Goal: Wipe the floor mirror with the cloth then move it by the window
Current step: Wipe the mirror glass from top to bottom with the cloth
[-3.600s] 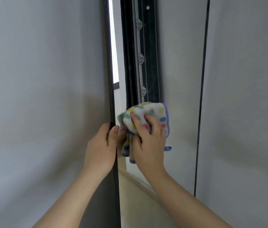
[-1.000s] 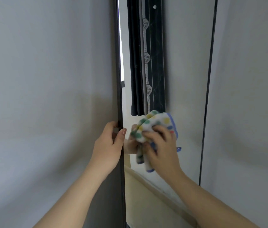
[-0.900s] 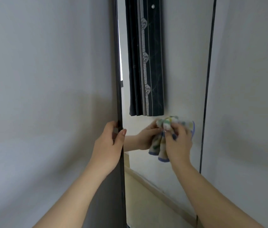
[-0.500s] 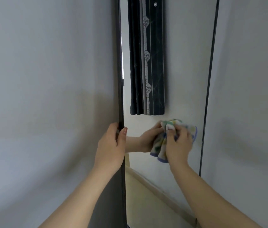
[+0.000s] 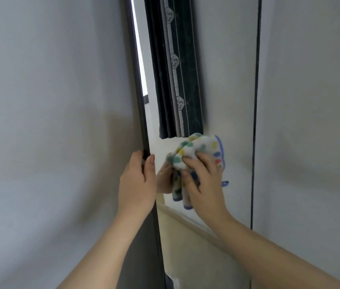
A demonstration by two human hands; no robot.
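A tall floor mirror (image 5: pixel 233 101) with a thin black frame stands upright against a pale wall, filling the middle of the head view. My left hand (image 5: pixel 136 182) grips its left frame edge at mid height. My right hand (image 5: pixel 203 184) presses a bunched white cloth (image 5: pixel 198 149) with coloured dots and a blue hem flat against the glass, a little right of the left hand. The glass reflects a dark curtain, a strip of bright window, and my right hand with the cloth.
Pale grey wall (image 5: pixel 50 122) lies to the left of the mirror and more wall (image 5: pixel 315 122) to the right of its frame. The mirror's lower part reflects a beige floor and skirting line.
My right hand has slid the cloth leftward across the glass, from near the right frame back toward the left hand. The left hand has kept its grip on the frame.
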